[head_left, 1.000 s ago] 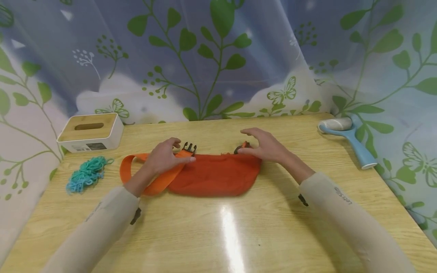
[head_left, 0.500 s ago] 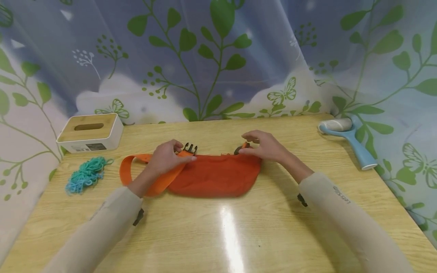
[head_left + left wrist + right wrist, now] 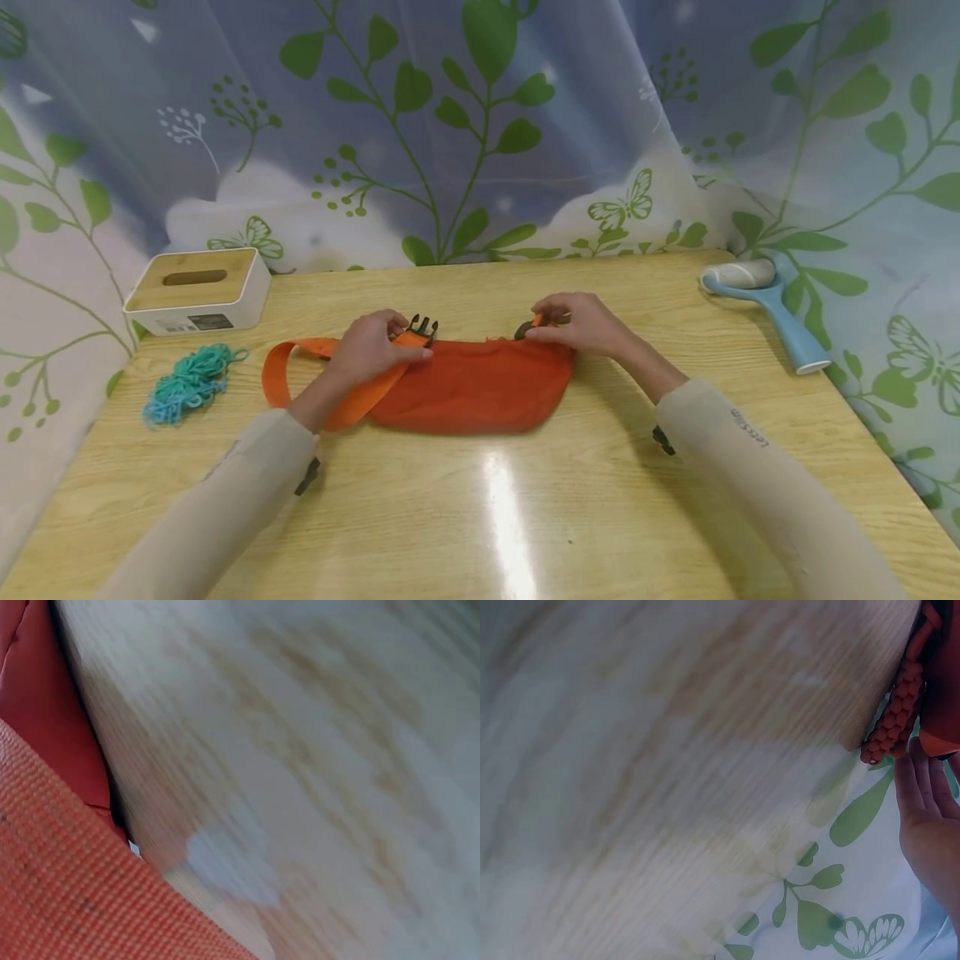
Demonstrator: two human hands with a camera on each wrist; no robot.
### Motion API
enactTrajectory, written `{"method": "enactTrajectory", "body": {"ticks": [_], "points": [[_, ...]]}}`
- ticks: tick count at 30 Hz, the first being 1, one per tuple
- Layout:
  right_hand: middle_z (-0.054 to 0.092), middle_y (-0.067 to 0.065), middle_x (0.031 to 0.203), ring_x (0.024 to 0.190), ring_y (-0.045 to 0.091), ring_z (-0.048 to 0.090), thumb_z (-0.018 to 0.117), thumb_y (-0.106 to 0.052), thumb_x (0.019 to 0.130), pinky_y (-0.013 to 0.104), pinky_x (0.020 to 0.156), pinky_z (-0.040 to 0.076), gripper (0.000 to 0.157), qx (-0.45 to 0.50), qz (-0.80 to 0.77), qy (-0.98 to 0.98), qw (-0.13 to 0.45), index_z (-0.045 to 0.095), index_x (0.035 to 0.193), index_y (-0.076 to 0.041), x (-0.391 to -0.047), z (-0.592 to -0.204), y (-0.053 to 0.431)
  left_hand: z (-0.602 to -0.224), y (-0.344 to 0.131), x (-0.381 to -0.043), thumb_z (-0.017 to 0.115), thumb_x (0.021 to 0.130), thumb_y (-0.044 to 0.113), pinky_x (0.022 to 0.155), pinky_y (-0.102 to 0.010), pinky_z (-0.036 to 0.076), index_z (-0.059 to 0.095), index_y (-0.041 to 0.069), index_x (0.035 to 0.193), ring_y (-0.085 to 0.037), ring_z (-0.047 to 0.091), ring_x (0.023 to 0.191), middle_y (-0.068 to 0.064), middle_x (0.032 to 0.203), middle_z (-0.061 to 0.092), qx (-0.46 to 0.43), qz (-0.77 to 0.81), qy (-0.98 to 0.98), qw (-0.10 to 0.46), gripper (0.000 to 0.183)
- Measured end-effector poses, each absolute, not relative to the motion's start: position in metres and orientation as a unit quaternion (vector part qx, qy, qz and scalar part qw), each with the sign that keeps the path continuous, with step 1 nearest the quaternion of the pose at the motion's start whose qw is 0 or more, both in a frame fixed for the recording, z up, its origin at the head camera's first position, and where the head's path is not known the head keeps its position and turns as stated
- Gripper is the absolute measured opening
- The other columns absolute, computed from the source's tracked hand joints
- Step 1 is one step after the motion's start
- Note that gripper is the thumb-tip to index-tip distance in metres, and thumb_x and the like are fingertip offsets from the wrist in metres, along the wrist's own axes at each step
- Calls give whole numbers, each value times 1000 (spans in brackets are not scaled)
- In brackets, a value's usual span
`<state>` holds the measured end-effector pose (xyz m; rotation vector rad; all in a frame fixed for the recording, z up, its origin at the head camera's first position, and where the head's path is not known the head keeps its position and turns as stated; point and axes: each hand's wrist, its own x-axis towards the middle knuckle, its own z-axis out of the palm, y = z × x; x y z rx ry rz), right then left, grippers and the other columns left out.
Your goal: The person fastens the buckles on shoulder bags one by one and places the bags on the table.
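Observation:
A red-orange waist bag (image 3: 476, 392) lies flat on the wooden table. Its orange strap (image 3: 277, 377) loops out to the left and ends in a black pronged buckle half (image 3: 424, 326). My left hand (image 3: 363, 348) pinches the strap just behind those prongs, thumb in front. At the bag's upper right corner, my right hand (image 3: 588, 327) pinches the short orange tab beside the other dark buckle half (image 3: 522, 331); its fingers partly hide that piece. Orange webbing (image 3: 90, 877) fills the left wrist view's lower corner. A braided orange cord (image 3: 896, 716) hangs near the right fingers.
A white tissue box (image 3: 198, 292) with a wooden lid stands at the back left, behind teal and blue yarn (image 3: 191, 383). A blue-handled lint roller (image 3: 780, 308) lies at the right rear. Leaf-printed curtain (image 3: 480, 150) hangs along the table's back edge.
My left hand has shifted slightly right and closed on the strap, moving the pronged buckle half a little rightward. My right fingers have come down and closed in at the other buckle half.

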<state>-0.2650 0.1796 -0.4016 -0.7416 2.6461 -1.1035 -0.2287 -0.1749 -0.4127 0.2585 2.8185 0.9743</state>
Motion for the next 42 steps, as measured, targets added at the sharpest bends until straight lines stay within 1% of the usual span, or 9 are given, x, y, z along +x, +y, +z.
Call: {"method": "enactTrajectory", "body": {"ticks": [4, 11, 20, 28, 31, 37, 42], "points": [[72, 11, 110, 109, 33, 68, 81, -27, 89, 47, 95, 53, 49, -251, -370, 890, 92, 68, 127, 1, -265, -403, 179, -412, -172, -228, 83, 81, 50, 94, -47, 50, 64, 1, 128, -32, 61, 111, -15, 122, 66, 82, 312, 944, 74, 71], [69, 17, 121, 113, 34, 66, 82, -21, 88, 46, 97, 53, 46, -253, -375, 886, 96, 68, 126, 2, -266, -403, 178, -415, -170, -230, 80, 82, 56, 87, -45, 53, 66, 3, 126, -31, 64, 106, -14, 120, 68, 75, 281, 954, 68, 71], [66, 19, 128, 120, 34, 63, 83, -18, 87, 45, 100, 51, 48, -251, -399, 876, 104, 67, 127, 4, -266, -404, 178, -416, -167, -231, 79, 85, 47, 86, -45, 53, 65, 3, 124, -31, 63, 105, -13, 118, 68, 64, 281, 956, 54, 61], [66, 19, 126, 118, 33, 62, 83, -14, 87, 45, 101, 50, 47, -258, -417, 866, 97, 67, 126, 6, -265, -405, 178, -415, -164, -230, 76, 88, 46, 90, -48, 51, 62, 6, 125, -33, 63, 108, -15, 122, 67, 86, 311, 946, 32, 56], [66, 20, 127, 119, 34, 62, 83, -12, 86, 45, 101, 50, 47, -259, -428, 860, 100, 66, 126, 7, -264, -403, 178, -411, -162, -229, 76, 89, 45, 92, -49, 51, 62, 7, 126, -33, 63, 110, -15, 123, 67, 96, 325, 940, 29, 56], [64, 22, 129, 121, 35, 61, 82, -9, 87, 46, 103, 48, 47, -258, -446, 850, 108, 65, 127, 8, -260, -399, 178, -396, -157, -227, 80, 88, 37, 93, -49, 50, 62, 6, 128, -32, 60, 113, -15, 123, 65, 108, 362, 925, 31, 53], [63, 24, 130, 123, 38, 60, 81, -8, 87, 47, 103, 48, 47, -261, -454, 845, 109, 64, 127, 9, -259, -397, 179, -387, -155, -225, 79, 89, 36, 93, -48, 50, 62, 5, 131, -32, 58, 113, -14, 125, 65, 119, 369, 922, 25, 54]]}}
